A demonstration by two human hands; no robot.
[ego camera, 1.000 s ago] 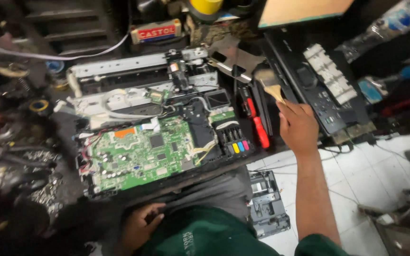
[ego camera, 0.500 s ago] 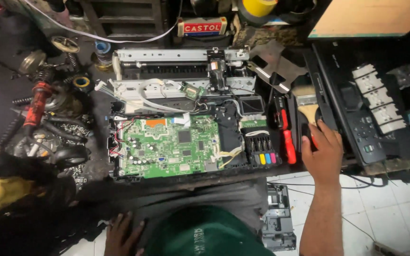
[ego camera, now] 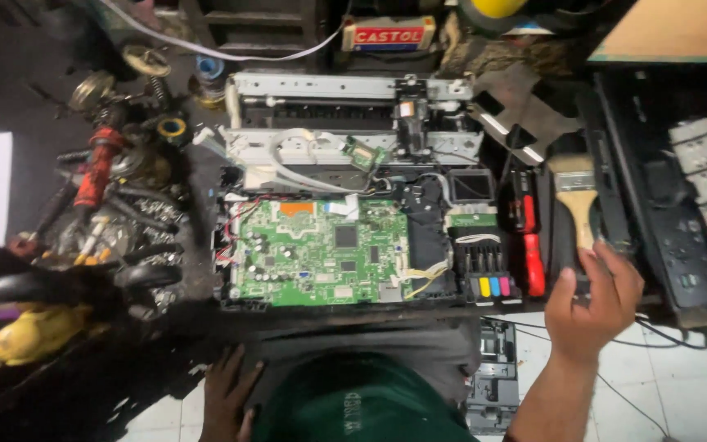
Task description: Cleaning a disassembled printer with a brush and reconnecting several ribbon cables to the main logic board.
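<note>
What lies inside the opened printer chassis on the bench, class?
Inside the printer chassis lie a green circuit board, white ribbon cable and ink cartridges. Whatever sits beneath the board is covered. The right hand holds a paintbrush beside it.

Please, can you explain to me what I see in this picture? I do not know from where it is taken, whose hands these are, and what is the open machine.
The picture comes from a camera worn on a person's head, looking down, so both hands belong to that person. The right hand holds a paintbrush by its wooden handle, bristles pointing away, beside a red screwdriver. The left hand rests low at the bench edge and holds nothing that shows. In the middle lies an opened printer without its cover: you see its green circuit board and a row of ink cartridges with coloured ends. A heap of tools and metal parts lies on the left, and a black cover on the right.
</note>
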